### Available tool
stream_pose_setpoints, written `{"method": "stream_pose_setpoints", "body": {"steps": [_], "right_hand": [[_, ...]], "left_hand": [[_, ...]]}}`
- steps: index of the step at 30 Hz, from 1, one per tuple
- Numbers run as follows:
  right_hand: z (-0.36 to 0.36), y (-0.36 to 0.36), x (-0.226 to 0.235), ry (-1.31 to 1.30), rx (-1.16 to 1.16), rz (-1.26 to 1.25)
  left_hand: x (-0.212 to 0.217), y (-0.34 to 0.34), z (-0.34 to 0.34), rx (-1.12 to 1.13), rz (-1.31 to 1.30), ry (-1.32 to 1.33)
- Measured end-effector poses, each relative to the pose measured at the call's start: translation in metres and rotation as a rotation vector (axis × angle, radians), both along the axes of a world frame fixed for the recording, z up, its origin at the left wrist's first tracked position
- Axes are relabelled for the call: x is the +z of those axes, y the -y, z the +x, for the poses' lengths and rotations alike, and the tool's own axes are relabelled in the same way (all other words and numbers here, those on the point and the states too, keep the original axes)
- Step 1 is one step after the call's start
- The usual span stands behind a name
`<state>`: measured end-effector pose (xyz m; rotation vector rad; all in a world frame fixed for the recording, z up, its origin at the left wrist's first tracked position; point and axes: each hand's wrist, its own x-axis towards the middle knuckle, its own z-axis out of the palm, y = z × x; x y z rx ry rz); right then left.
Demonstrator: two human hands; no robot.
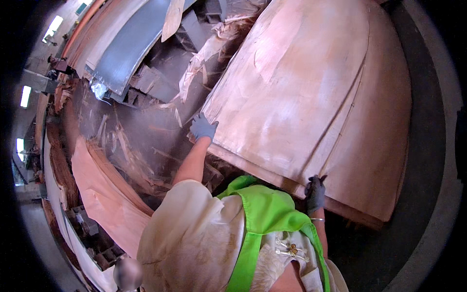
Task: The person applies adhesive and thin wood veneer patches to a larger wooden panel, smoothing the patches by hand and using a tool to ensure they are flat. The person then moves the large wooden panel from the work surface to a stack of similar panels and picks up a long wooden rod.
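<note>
A broad stack of thin pale-brown wood veneer sheets lies in front of me, reaching away to the upper right. Two dark, nearly parallel lines, like a split or overlapping edges, run along the top veneer sheet. At the stack's near left corner, my left hand, in a grey glove, is closed over the sheet edge. My right hand, in a darker glove, pinches the near edge close to those lines. How many sheets either hand has hold of is hidden.
Left of the stack, torn veneer strips and scraps litter the dusty floor. A long blue-grey panel lies beyond, near grey hollow blocks. Another pile of veneer lies to my left. Dark floor borders the right side.
</note>
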<state>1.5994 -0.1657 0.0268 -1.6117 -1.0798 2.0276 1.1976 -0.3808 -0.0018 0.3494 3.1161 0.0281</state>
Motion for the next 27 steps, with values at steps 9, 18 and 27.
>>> {"method": "stream_pose_setpoints", "body": {"steps": [9, 18, 27], "right_hand": [[-0.083, 0.026, -0.115, 0.412, 0.253, 0.061], [-0.099, 0.025, -0.104, 0.456, 0.305, 0.120], [-0.074, 0.019, -0.167, 0.263, 0.223, 0.157]], "left_hand": [[-0.023, 0.031, -0.046, -0.179, 0.358, 0.314], [-0.030, 0.042, -0.074, 0.171, 0.975, 0.959], [-0.022, 0.005, -0.073, -0.144, 0.365, 0.834]]}}
